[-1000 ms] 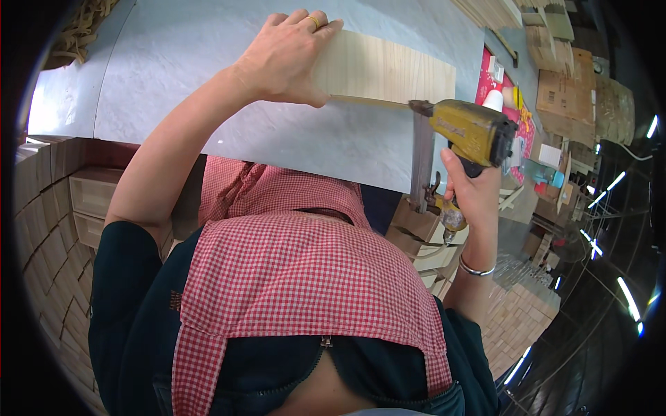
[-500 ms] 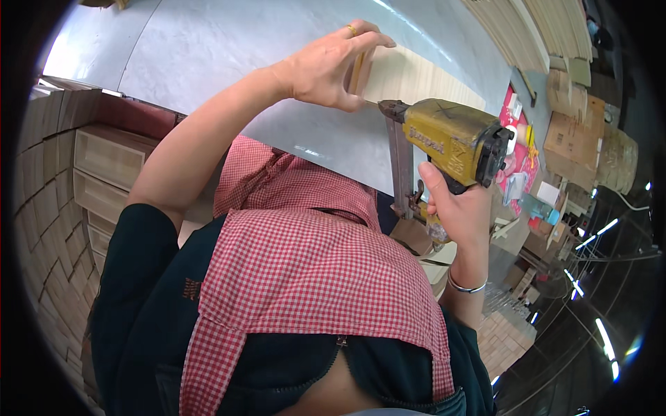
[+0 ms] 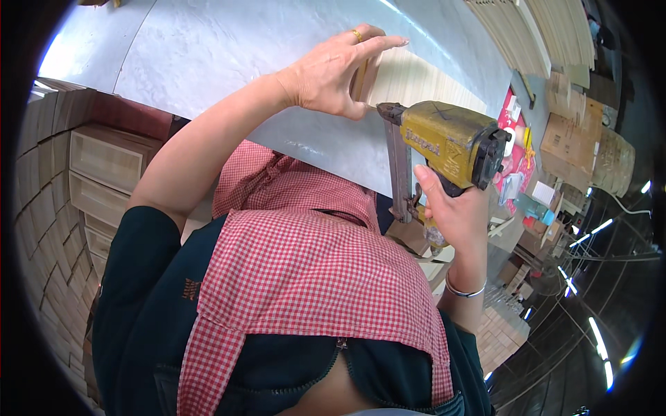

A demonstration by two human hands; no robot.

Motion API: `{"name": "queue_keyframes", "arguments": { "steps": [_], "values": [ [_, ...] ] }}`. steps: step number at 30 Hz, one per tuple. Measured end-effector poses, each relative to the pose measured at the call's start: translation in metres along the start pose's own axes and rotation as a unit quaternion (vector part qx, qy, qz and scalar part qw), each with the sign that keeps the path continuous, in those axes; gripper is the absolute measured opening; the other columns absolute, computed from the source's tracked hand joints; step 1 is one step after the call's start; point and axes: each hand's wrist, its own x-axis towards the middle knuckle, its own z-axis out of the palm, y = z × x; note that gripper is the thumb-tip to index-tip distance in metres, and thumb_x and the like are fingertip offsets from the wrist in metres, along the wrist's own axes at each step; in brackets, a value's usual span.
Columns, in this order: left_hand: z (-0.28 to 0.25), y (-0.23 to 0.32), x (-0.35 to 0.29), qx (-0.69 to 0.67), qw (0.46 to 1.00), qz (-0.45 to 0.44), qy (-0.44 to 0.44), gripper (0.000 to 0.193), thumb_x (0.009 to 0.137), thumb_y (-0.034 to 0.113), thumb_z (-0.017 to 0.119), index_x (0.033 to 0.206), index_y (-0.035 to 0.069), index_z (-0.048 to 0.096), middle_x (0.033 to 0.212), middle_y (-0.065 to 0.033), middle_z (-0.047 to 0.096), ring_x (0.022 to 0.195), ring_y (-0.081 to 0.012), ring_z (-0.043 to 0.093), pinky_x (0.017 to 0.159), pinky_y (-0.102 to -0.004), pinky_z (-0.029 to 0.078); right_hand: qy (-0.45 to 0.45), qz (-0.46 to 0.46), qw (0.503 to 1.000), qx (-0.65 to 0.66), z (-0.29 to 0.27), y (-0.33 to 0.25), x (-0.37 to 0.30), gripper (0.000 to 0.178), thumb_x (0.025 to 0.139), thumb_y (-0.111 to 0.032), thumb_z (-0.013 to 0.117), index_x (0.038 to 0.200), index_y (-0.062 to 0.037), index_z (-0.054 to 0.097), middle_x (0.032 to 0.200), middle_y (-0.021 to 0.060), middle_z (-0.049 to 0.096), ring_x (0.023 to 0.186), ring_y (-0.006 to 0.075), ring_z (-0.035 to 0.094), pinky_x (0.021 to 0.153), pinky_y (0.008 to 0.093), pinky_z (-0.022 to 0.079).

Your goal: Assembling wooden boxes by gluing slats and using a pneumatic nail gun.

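On the grey table [image 3: 208, 55] lies a pale wooden workpiece [image 3: 409, 80] with an upright board [image 3: 364, 78] across its left end. My left hand [image 3: 329, 76] is curved around that end, thumb at the near side and fingers reaching over the far side. In my right hand [image 3: 458, 215] is a yellow nail gun [image 3: 444, 135], gripped by its handle with the thumb stretched upward. The gun's dark nose points left at the near corner of the workpiece, close to my left thumb. Whether the nose touches the wood I cannot tell.
Shallow wooden boxes [image 3: 104, 159] are stacked below the table at the left, beside piled wood pieces [image 3: 41, 208]. Stacked pale panels [image 3: 513, 35] stand at the far right. A cardboard box [image 3: 569, 142] and a pink cloth [image 3: 510, 166] with small items lie further right.
My left index finger has stretched out further to the right over the workpiece. The nail gun has hardly moved, its nose still by the near corner.
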Motion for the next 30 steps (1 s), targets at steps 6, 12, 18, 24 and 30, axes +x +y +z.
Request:
{"name": "queue_keyframes", "arguments": {
  "steps": [6,12,18,24,30],
  "values": [
    [-0.002,0.003,-0.017,-0.036,0.998,-0.044,0.013,0.105,0.062,0.018,0.075,0.157,0.01,0.03,0.142,-0.0195,0.047,0.122,-0.0381,0.054,0.108,-0.0433,0.048,0.004,-0.031,0.999,-0.018,-0.005,-0.016,0.014,0.024,0.086,-0.01,0.078,0.104,0.0045,0.07,0.088,0.011,0.076,0.07,0.0201,0.071,0.06,0.0293,0.055],
    [-0.013,-0.002,-0.04,-0.088,0.988,-0.091,0.088,0.096,0.07,0.01,0.066,0.157,0.003,0.027,0.153,-0.0227,0.037,0.136,-0.0412,0.044,0.116,-0.0461,0.04,-0.005,-0.074,0.997,-0.006,-0.002,-0.021,0.037,0.023,0.086,-0.009,0.078,0.102,0.0051,0.07,0.088,0.0116,0.076,0.069,0.0205,0.071,0.059,0.0292,0.054],
    [-0.036,-0.002,-0.065,-0.145,0.966,-0.147,0.153,0.091,0.07,0.003,0.057,0.157,0.004,0.031,0.155,-0.02,0.038,0.143,-0.0361,0.039,0.121,-0.0525,0.03,-0.035,-0.054,0.995,-0.075,-0.007,-0.035,0.045,0.025,0.086,-0.01,0.079,0.103,0.0051,0.069,0.087,0.0125,0.076,0.066,0.0192,0.069,0.056,0.0287,0.053],
    [-0.04,0.0,-0.073,-0.155,0.951,-0.174,0.205,0.084,0.075,0.006,0.06,0.155,0.003,0.034,0.153,-0.0207,0.04,0.143,-0.0351,0.04,0.119,-0.0518,0.033,-0.051,-0.104,0.99,-0.079,-0.015,-0.034,0.058,0.026,0.086,-0.011,0.079,0.104,0.0051,0.069,0.085,0.0115,0.075,0.063,0.0184,0.068,0.052,0.0281,0.052],
    [-0.021,0.019,-0.054,-0.086,0.952,-0.231,0.184,0.08,0.082,0.024,0.076,0.148,-0.002,0.04,0.145,-0.0235,0.046,0.13,-0.0384,0.049,0.11,-0.0484,0.046,-0.05,-0.096,0.993,-0.047,-0.028,-0.041,0.073,0.024,0.087,-0.014,0.078,0.101,0.0044,0.069,0.074,0.0071,0.07,0.051,0.0138,0.059,0.045,0.0257,0.046]
  ]
}}
